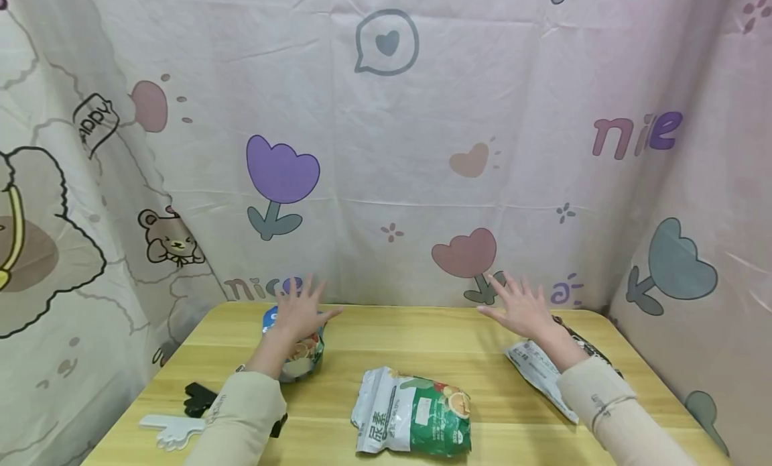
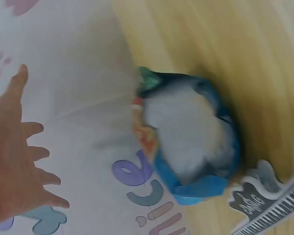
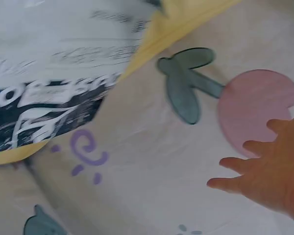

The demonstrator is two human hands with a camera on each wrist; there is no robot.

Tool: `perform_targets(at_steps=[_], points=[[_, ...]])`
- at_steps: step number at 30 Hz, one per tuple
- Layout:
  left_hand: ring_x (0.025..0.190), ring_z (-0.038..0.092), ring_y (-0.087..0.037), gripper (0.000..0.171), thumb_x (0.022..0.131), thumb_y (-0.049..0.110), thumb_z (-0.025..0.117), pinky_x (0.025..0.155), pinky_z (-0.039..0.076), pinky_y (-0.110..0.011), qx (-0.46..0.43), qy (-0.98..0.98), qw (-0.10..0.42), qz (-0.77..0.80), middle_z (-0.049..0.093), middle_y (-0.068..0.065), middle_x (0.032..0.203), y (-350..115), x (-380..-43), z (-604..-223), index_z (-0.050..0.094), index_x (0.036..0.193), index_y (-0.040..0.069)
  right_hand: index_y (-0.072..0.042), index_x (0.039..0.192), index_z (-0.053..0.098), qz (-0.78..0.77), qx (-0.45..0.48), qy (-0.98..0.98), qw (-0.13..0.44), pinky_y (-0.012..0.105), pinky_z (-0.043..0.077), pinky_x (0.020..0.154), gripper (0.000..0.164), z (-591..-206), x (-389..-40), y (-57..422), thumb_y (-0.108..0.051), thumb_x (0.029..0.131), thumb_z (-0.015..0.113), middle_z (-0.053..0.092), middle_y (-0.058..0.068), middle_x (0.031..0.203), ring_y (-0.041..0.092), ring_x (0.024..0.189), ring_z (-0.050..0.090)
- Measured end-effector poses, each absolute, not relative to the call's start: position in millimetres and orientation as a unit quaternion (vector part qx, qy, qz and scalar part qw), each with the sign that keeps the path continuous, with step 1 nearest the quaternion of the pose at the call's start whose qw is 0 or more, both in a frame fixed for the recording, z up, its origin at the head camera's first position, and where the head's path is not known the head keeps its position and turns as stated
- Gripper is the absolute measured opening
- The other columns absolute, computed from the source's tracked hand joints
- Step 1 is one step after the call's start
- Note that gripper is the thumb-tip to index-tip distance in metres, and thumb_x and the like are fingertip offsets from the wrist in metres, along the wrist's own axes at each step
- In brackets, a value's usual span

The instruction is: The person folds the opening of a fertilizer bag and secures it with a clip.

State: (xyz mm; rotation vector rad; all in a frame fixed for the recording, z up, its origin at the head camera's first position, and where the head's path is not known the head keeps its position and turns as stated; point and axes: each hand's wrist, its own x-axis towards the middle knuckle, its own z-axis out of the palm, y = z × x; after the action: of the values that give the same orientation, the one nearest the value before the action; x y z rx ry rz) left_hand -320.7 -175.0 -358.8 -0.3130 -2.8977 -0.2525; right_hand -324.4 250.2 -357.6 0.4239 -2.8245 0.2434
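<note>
My left hand (image 1: 299,313) is raised with spread fingers and holds nothing; it overlaps a blue-topped bag (image 1: 303,359) standing at the left of the table. In the left wrist view this bag (image 2: 188,132) gapes at the top, whitish inside and blurred, apart from the left hand (image 2: 14,161). Also raised, fingers spread, my right hand (image 1: 523,312) is nearest a silver-white and black bag (image 1: 543,375). The right wrist view has the right hand (image 3: 272,169) against the cloth, away from the printed bag (image 3: 54,68). Between both arms lies a white and green urea bag (image 1: 416,412).
A black clip-like piece (image 1: 199,399) and a white hand-shaped piece (image 1: 173,429) lie by the left forearm. The wooden table (image 1: 398,338) ends at a patterned cloth (image 1: 386,151) hanging behind it and along both sides.
</note>
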Motion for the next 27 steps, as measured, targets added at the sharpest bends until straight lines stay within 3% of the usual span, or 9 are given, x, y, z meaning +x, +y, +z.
perform_targets(at_steps=[7, 16, 20, 27], points=[[0.127, 0.003, -0.055, 0.073, 0.092, 0.050, 0.046, 0.095, 0.004, -0.070, -0.081, -0.969, 0.104, -0.208, 0.012, -0.029, 0.145, -191, -309, -336, 0.027, 0.142, 0.000, -0.010, 0.145, 0.027, 0.114, 0.178, -0.968, 0.136, 0.065, 0.013, 0.099, 0.083, -328, -315, 203, -0.063, 0.085, 0.046, 0.022, 0.022, 0.145, 0.048, 0.128, 0.021], [0.126, 0.018, -0.051, 0.073, 0.095, 0.045, 0.043, 0.099, 0.018, -0.062, -0.037, -0.940, 0.054, -0.334, 0.019, -0.035, 0.140, -216, -278, -342, 0.024, 0.138, -0.010, -0.010, 0.137, 0.042, 0.276, 0.223, -0.927, 0.121, 0.052, 0.034, 0.097, 0.062, -289, -297, 116, -0.044, 0.088, 0.058, 0.042, 0.011, 0.138, 0.032, 0.124, 0.038], [0.125, 0.019, -0.052, 0.072, 0.096, 0.045, 0.041, 0.099, 0.018, -0.063, 0.004, -0.916, 0.041, -0.399, 0.020, -0.035, 0.139, -223, -270, -357, 0.022, 0.139, -0.009, -0.010, 0.133, 0.047, 0.390, 0.206, -0.892, 0.102, 0.044, 0.041, 0.092, 0.053, -292, -296, 78, -0.037, 0.089, 0.060, 0.048, 0.008, 0.132, 0.028, 0.116, 0.047], [0.126, 0.013, -0.052, 0.071, 0.096, 0.033, 0.043, 0.102, 0.017, -0.058, 0.086, -0.846, 0.030, -0.525, 0.011, -0.039, 0.139, -227, -270, -384, 0.012, 0.139, -0.015, 0.003, 0.126, 0.049, 0.560, 0.154, -0.813, 0.033, 0.043, 0.043, 0.090, 0.047, -325, -302, 27, -0.026, 0.090, 0.059, 0.053, 0.019, 0.122, 0.033, 0.111, 0.051]])
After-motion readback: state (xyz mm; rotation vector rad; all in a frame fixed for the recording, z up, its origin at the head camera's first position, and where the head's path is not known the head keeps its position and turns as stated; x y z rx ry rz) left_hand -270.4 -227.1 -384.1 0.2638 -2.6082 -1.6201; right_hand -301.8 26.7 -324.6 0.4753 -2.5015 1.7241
